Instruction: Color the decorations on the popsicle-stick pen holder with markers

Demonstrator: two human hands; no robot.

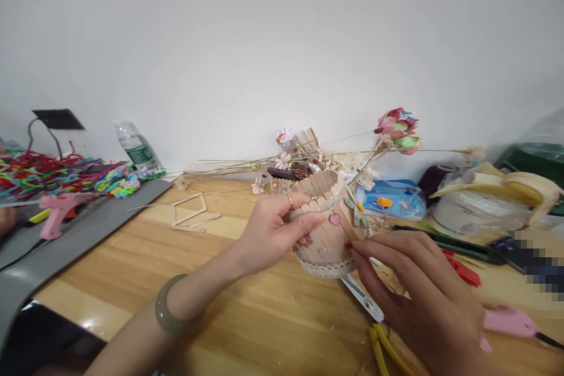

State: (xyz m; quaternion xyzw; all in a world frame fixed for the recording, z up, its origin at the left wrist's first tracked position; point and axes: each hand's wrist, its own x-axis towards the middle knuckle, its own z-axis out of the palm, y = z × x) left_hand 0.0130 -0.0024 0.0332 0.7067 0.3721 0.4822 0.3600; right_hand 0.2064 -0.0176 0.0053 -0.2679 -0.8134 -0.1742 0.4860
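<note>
My left hand (275, 226) grips the rim of a small basket (324, 247) made of wooden craft sticks, thumb outside and fingers inside. The basket is tilted above the table, with a lace band round its base and pink heart and flower decorations on its side. Closed in a pinch, my right hand (409, 288) is at the basket's right side, with a tiny dark red piece at its fingertips. A green bow with a yellow centre (360, 209) is beside the rim. Paper flowers (399, 131) rise behind the basket.
Pliers (379, 343) and scissors (363, 299) lie below the basket. Pink glue guns are at right (511, 322) and left (57, 211). Craft sticks (194, 220), a blue packet (392, 197), a bottle (136, 147) and banana peel (524, 185) are around. Another person's hand (6, 220) shows far left.
</note>
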